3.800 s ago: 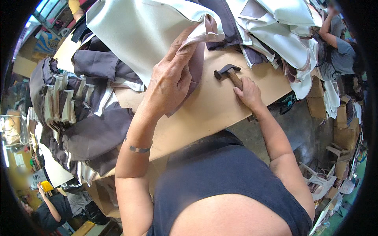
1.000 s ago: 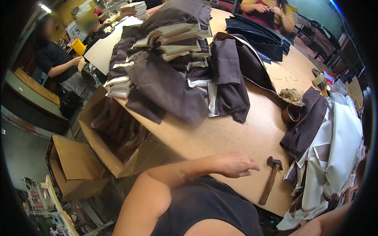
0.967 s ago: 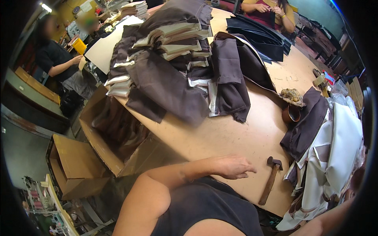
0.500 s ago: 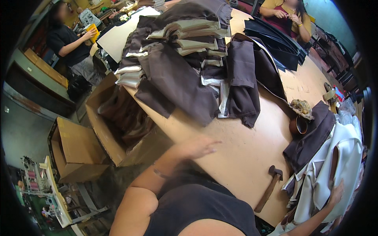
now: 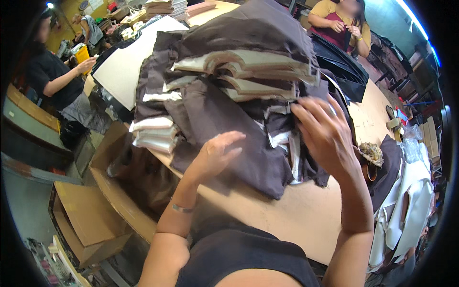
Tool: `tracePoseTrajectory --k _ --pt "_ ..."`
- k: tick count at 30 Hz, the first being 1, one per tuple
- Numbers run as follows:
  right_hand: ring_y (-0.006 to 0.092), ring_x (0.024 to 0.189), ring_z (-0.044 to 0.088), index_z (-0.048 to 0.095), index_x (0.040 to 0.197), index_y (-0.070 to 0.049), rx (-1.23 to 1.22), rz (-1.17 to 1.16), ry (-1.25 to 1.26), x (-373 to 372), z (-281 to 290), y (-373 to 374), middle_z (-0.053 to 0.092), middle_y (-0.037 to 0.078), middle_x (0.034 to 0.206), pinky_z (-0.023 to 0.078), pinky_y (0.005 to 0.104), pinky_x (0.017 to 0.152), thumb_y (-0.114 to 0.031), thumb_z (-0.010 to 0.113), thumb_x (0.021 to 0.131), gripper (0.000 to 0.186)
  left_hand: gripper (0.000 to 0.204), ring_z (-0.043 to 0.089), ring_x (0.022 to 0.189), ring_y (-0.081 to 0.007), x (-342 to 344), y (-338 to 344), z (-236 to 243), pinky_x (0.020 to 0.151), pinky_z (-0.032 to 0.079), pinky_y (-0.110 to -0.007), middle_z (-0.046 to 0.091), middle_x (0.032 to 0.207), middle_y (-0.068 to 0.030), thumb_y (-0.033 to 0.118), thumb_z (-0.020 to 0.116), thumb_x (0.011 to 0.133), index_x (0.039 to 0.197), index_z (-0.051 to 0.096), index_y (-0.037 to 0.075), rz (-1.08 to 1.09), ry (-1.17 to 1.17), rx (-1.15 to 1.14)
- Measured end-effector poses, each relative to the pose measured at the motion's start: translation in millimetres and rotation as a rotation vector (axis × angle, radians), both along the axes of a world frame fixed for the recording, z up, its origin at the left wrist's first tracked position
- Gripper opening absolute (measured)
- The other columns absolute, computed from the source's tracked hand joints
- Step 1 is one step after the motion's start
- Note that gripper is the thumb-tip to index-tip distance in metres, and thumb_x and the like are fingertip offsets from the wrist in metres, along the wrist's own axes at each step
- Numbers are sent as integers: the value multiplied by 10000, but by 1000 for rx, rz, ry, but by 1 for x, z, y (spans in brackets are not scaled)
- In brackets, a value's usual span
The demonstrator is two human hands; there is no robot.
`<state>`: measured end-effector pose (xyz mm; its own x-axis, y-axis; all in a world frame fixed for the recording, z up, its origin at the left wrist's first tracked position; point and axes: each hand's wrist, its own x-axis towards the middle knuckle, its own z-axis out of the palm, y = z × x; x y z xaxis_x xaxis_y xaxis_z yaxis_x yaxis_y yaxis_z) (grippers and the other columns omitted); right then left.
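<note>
Brown cloth stack [image 5: 234, 124] lying mid-view up to 12 o'clock on counter [image 5: 272, 222]. Looks like sorting-through-pile step to me. Left hand [image 5: 216, 155] hovering just off centre, fingers loose, holding nothing. Right hand [image 5: 327, 131] hovering at 3 o'clock, fingers bending over pale edges; can't tell if gripping. Next grab probably calling for pinching single layer. Long flap sprawling across lower layers, kinda blocking. Black sheets [image 5: 342, 69] fanning at 2, white pieces [image 5: 411, 191] drooping at 4, cardboard box [image 5: 98, 165] gaping at 8.

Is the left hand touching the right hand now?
Apart. The head view shows dark cloth plainly visible between the left hand and the right hand.
</note>
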<state>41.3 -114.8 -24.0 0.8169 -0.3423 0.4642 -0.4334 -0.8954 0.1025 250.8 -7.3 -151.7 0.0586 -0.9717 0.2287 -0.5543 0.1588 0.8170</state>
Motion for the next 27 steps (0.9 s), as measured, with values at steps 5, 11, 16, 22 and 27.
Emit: tracePoseTrajectory --k 5,11,16,22,27 --pt "240 905 561 553 914 -47 -296 166 -193 160 -15 -78 575 91 908 407 411 830 -85 538 734 184 320 552 977 -217 46 1 -12 812 454 -298 542 1149 -125 86 573 812 1126 530 39 -65 69 119" --pt "364 729 609 583 825 -56 -2 -390 -157 218 -14 -156 623 178 817 493 434 686 -139 511 731 145 340 543 987 -189 81 -3 -18 859 420 -291 564 1105 -104 67 577 797 1132 527 45 22 357 149" --pt "265 808 597 584 944 -11 174 83 -883 202 71 -88 615 164 865 470 339 719 -25 497 749 214 450 457 1093 -183 105 -11 17 894 389 -300 437 1257 -110 139 550 846 1257 406 26 112 629 -196" --pt "377 732 587 529 932 67 605 272 -131 174 7 -7 560 250 736 472 384 635 -77 534 680 291 652 416 1157 -255 83 -25 68 938 356 -354 350 1334 -163 253 574 830 1352 251 33 225 300 -585" --pt "283 731 611 548 929 71 1254 193 -180 119 -44 0 608 223 767 464 369 693 -68 451 715 272 695 469 1102 -313 68 -6 53 935 352 -347 487 1193 -188 -66 581 673 1315 338 44 25 60 -150"
